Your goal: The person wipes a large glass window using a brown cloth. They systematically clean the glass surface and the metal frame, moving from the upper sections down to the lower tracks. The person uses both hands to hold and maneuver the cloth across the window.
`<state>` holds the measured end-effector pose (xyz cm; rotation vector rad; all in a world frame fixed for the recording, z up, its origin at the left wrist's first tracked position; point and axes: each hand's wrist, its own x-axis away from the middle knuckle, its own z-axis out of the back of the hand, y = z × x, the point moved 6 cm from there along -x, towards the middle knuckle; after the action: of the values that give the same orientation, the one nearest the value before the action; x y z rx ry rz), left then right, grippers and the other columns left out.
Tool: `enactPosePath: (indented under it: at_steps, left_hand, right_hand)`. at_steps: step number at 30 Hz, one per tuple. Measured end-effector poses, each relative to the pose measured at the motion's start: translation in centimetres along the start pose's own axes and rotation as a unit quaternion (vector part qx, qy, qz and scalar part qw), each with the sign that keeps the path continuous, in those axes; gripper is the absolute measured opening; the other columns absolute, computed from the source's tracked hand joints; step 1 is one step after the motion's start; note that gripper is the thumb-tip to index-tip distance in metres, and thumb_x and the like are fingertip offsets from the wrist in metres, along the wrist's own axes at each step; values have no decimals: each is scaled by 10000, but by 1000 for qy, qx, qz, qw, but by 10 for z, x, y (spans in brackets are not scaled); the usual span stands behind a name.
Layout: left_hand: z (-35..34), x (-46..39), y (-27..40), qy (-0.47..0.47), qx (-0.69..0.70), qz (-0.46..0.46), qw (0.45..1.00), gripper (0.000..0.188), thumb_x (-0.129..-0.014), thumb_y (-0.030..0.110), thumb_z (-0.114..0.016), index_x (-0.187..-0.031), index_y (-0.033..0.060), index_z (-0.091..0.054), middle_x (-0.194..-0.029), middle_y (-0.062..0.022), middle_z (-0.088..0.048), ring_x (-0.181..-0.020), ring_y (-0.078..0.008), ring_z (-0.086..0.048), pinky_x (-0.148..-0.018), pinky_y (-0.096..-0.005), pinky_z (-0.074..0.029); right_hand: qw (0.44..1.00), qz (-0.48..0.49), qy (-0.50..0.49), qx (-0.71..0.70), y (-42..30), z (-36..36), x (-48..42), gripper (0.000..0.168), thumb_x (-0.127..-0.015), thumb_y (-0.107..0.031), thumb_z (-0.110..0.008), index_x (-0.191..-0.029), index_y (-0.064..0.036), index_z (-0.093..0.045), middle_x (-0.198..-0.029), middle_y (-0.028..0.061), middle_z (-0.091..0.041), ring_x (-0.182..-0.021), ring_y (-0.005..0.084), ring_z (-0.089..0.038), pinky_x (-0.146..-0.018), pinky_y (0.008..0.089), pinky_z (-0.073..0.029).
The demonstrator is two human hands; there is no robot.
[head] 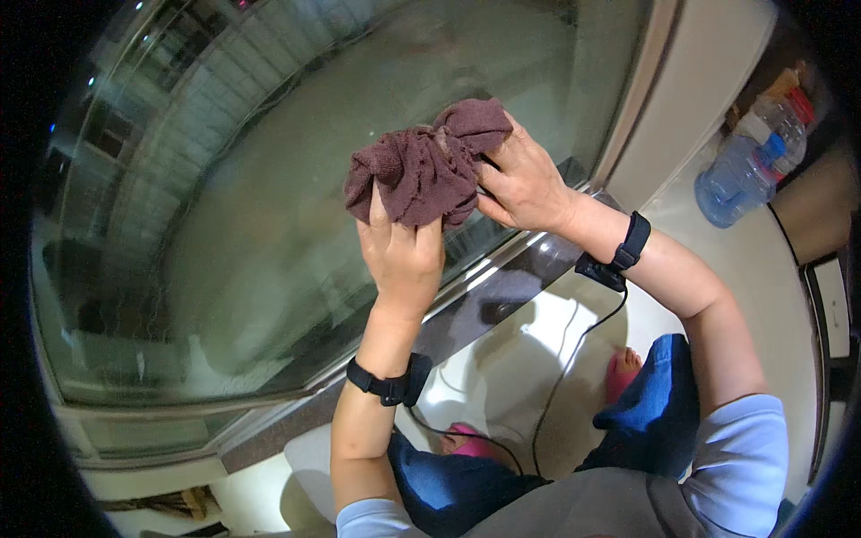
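A bunched maroon cloth (420,168) is held between both my hands in front of a large glass pane (289,202). My left hand (403,252) grips the cloth's lower left part, its fingers partly tucked into the folds. My right hand (528,178) holds the right end, with the thumb and fingers under and behind the fabric. Some fingertips are hidden by the cloth. Whether the cloth touches the glass I cannot tell. Each wrist wears a black strap with a small device and a cable.
A metal window frame (471,276) and dark stone sill (498,296) run below the glass. Plastic bottles (736,181) stand at the right by the wall. Black cables (572,356) hang between my arms. A pale rounded object (313,464) lies at lower left.
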<state>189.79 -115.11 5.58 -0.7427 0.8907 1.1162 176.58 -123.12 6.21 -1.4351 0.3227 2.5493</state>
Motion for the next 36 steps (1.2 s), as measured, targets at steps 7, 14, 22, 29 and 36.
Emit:
enactPosePath:
  at_steps: [7, 14, 22, 29, 36]
  left_hand:
    - [-25, -44, 27, 46, -34, -45, 997, 365, -772, 46, -660, -1132, 88, -698, -1314, -121, -592, -1272, -353, -516, -1004, -497, -423]
    - [-91, -34, 67, -41, 31, -85, 995, 387, -812, 66, -632, -1198, 82, -657, -1338, -109, -578, -1287, -333, -499, -976, -475, -422]
    - [-105, -156, 102, 95, 51, -102, 989, 270, -802, 150, -593, -1059, 102, -659, -1244, -115, -578, -1274, -325, -480, -977, -474, -412]
    - [-161, -99, 129, -11, 88, -117, 989, 374, -818, 138, -582, -1188, 129, -635, -1345, -124, -537, -1300, -347, -458, -1004, -501, -412]
    - [-212, 29, 137, -263, 57, -160, 950, 448, -836, 176, -574, -1276, 94, -591, -1414, -115, -494, -1356, -271, -432, -1092, -461, -365]
  right_hand:
    - [993, -100, 59, -6, 33, 22, 6, 622, -731, -188, -715, -1295, -13, -518, -1329, 228, -489, -1246, 468, -450, -1066, 515, -387]
    - [973, -227, 3, -48, 64, 20, 84, 640, -758, -140, -669, -1344, -1, -453, -1347, 251, -454, -1241, 479, -437, -1038, 500, -398]
    - [963, -200, 154, 92, 142, 99, 31, 567, -813, -97, -625, -1349, 4, -473, -1333, 248, -487, -1238, 460, -456, -1063, 466, -381]
    - [949, -265, 157, 65, 151, 71, 103, 560, -836, -121, -625, -1360, -7, -465, -1359, 255, -472, -1257, 457, -451, -1067, 461, -384]
    - [899, -438, 16, -6, 116, -15, 250, 652, -752, -80, -621, -1366, 31, -435, -1384, 323, -407, -1272, 531, -378, -1114, 519, -328]
